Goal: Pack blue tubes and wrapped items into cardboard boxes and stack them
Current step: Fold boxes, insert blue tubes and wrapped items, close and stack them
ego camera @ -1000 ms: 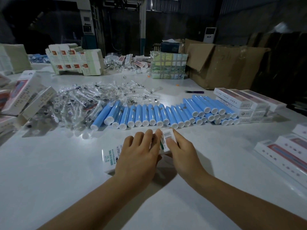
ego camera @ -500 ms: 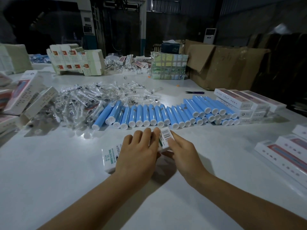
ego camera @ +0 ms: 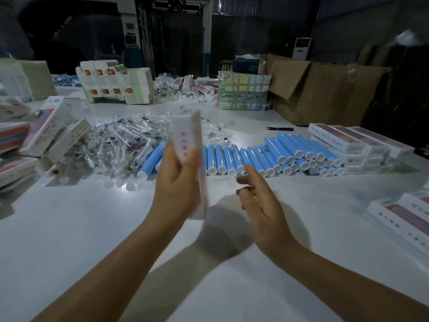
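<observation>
A packed box (ego camera: 188, 145) stands upright above the table (ego camera: 92, 228) in the left hand's (ego camera: 176, 182) grip, the right hand (ego camera: 257, 201) loose and empty, stacking likely next.

White bench (ego camera: 69, 240) carrying the goods. Far right: large brown corrugated carton (ego camera: 325, 89), flaps open, standing beside the bench's edge. Just left of it: taped bundle of green and yellow packs (ego camera: 243, 91), with a dark blue box (ego camera: 246, 65) behind. Near the carton, lying flat on the bench: small dark purple snips (ego camera: 281, 129). Background: white floor-standing air conditioner (ego camera: 301, 48) against a dark wall; grey pillar with a wall-mounted panel (ego camera: 130, 31); dim interior beyond.
</observation>
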